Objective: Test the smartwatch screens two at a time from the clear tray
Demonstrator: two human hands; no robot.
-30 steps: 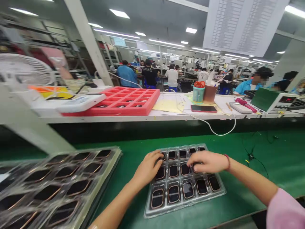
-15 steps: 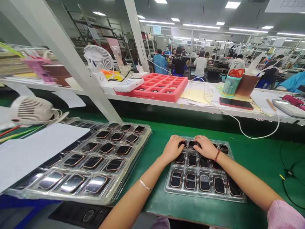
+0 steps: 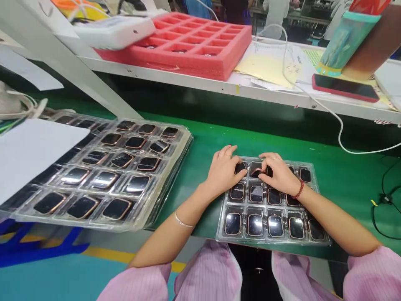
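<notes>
A clear plastic tray (image 3: 221, 228) sits in front of me, its pockets filled with dark, rounded-square watch screens with copper-coloured edges. In its far row, one watch screen (image 3: 256, 172) is tilted in its pocket; the thumb and a finger of my right hand (image 3: 282, 173) close on its right side. My left hand (image 3: 221, 171) rests over the tray's far left corner. Its thumb and fingers are spread around the corner watch screen (image 3: 240, 168), apparently without gripping it. My right hand partly hides the far-row screens beneath it.
To the left is a stack of similar filled trays (image 3: 184, 144), partly covered by white paper (image 3: 40, 152). Above the green table (image 3: 200, 167) runs a shelf with a red foam tray (image 3: 228, 62), a phone (image 3: 346, 88) and a cup (image 3: 347, 42). Black cable (image 3: 387, 198) lies right.
The view has tipped downward and come closer to the table. My right hand's thumb and finger have tilted a far-row watch screen. My left hand stays near the tray's far left corner.
</notes>
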